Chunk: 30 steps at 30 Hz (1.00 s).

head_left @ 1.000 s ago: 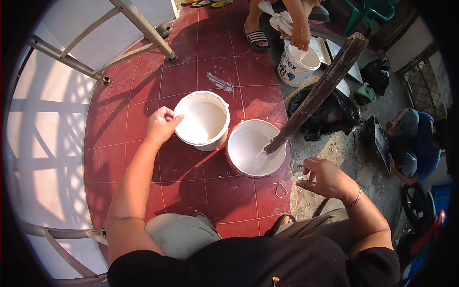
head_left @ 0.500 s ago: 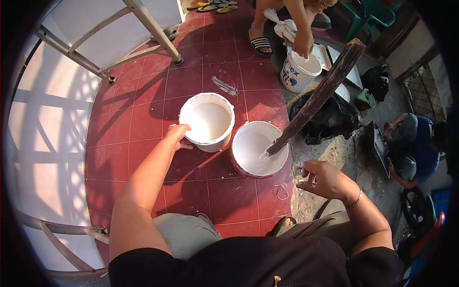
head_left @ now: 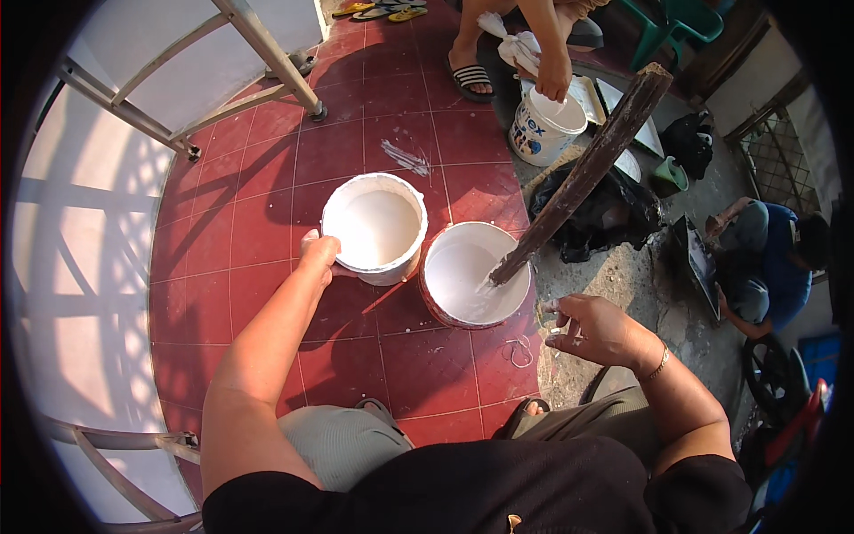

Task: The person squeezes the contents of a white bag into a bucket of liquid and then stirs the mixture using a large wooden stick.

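My left hand (head_left: 322, 256) is closed on the near left side of a white bucket (head_left: 412, 261), its fingers at the rim. White liquid that looks like paint (head_left: 375, 222) fills part of this bucket. Just right of it stands a second bucket (head_left: 439, 311), reddish outside and also holding white liquid. A thick, dark wooden stick (head_left: 583, 173) leans in that liquid and slants up to the far right. Right of the second bucket, my right hand (head_left: 600, 331) hovers empty, fingers loosely bent and apart, with white smears on the fingertips.
Beyond, another person's hand (head_left: 553, 76) reaches into a printed white bucket (head_left: 538, 142). Black plastic (head_left: 605, 218) lies behind the stick. A crouching person in blue (head_left: 783, 258) is at right beside a dark tray (head_left: 698, 262). Metal scaffolding (head_left: 267, 49) stands at left on red tiles (head_left: 267, 214).
The view has shifted slightly, so most things sit a little further left. My left hand's fingers have changed place slightly on the bucket. My right hand stays beside the second bucket.
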Motion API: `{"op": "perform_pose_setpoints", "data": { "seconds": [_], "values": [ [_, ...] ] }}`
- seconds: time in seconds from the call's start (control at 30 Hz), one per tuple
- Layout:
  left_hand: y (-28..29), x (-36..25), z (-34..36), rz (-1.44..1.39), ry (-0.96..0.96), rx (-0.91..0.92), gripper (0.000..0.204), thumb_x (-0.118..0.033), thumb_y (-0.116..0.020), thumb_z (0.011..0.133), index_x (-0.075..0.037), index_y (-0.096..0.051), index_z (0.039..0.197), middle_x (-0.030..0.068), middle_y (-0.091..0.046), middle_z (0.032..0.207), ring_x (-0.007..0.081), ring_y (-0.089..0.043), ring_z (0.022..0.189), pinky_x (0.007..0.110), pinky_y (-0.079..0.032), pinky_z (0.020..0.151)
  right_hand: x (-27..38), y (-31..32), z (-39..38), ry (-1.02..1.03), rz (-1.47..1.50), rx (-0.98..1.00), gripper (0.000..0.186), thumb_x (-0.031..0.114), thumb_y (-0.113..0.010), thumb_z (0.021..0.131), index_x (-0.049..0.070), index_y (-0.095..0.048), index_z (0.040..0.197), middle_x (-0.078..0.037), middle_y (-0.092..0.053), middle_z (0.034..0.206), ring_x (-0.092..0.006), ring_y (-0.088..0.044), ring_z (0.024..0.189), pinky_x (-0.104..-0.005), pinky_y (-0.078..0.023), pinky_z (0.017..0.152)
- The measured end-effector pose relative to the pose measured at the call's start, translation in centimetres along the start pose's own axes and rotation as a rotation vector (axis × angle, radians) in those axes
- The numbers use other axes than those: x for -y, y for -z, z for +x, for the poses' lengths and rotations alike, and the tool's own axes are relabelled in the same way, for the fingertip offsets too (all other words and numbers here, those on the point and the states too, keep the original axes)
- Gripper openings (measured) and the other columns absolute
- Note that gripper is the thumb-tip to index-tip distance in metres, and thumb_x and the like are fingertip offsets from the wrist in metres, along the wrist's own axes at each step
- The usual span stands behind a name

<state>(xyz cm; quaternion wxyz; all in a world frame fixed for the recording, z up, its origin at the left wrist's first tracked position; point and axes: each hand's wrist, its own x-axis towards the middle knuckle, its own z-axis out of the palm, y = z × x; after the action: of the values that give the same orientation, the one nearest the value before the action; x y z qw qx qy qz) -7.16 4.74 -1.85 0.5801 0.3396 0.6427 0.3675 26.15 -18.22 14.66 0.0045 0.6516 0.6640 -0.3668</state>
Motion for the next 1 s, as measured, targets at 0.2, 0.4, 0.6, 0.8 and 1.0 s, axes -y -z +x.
{"op": "perform_pose_setpoints", "data": {
  "seconds": [0.2,0.4,0.6,0.8,1.0],
  "values": [
    [5.4,7.1,8.4,0.114,-0.234,-0.085,0.064,0.008,-0.045,0.062,0.010,-0.038,0.125,0.0227,-0.055,0.102,0.0374,-0.063,0.089,0.051,-0.057,0.057,0.9,-0.8,1.5,0.103,-0.029,-0.009,0.045,0.027,-0.069,0.080,-0.003,-0.056,0.111,-0.020,-0.061,0.098,-0.0349,-0.061,0.087,-0.0413,-0.050,0.076],
    [-2.0,-2.5,-3.3,0.011,-0.007,-0.017,0.052,0.010,-0.051,0.055,0.011,-0.049,0.108,0.0139,-0.057,0.099,0.0205,-0.055,0.089,0.027,-0.044,0.075,-0.9,-1.1,1.8,0.008,-0.059,0.018,0.049,0.027,-0.069,0.080,-0.004,-0.055,0.115,-0.021,-0.061,0.100,-0.0340,-0.062,0.091,-0.0411,-0.050,0.079],
    [-0.5,-1.8,-1.5,0.068,-0.105,-0.014,0.040,0.011,-0.049,0.057,0.007,-0.052,0.097,0.0098,-0.057,0.090,0.0177,-0.054,0.079,0.027,-0.044,0.066,-1.3,-0.9,2.1,0.101,0.031,-0.081,0.031,0.022,-0.071,0.078,-0.002,-0.054,0.090,-0.017,-0.058,0.088,-0.0323,-0.060,0.077,-0.0390,-0.049,0.066],
    [1.7,-0.9,-1.2,0.055,-0.153,-0.030,0.033,0.012,-0.046,0.060,0.005,-0.050,0.093,0.0085,-0.056,0.084,0.0159,-0.055,0.071,0.026,-0.045,0.062,-1.6,-0.4,2.3,0.013,-0.022,0.020,0.049,0.026,-0.068,0.080,-0.003,-0.054,0.116,-0.020,-0.061,0.102,-0.0353,-0.061,0.093,-0.0418,-0.049,0.081],
    [2.8,-2.7,-3.3,0.131,-0.230,-0.001,0.021,0.011,-0.049,0.060,-0.001,-0.047,0.076,0.0030,-0.051,0.073,0.0111,-0.047,0.061,0.025,-0.039,0.053,-2.7,-1.0,3.0,0.050,-0.003,0.064,0.046,0.025,-0.067,0.080,-0.004,-0.054,0.113,-0.020,-0.061,0.100,-0.0358,-0.060,0.092,-0.0426,-0.048,0.080]
  ]
}}
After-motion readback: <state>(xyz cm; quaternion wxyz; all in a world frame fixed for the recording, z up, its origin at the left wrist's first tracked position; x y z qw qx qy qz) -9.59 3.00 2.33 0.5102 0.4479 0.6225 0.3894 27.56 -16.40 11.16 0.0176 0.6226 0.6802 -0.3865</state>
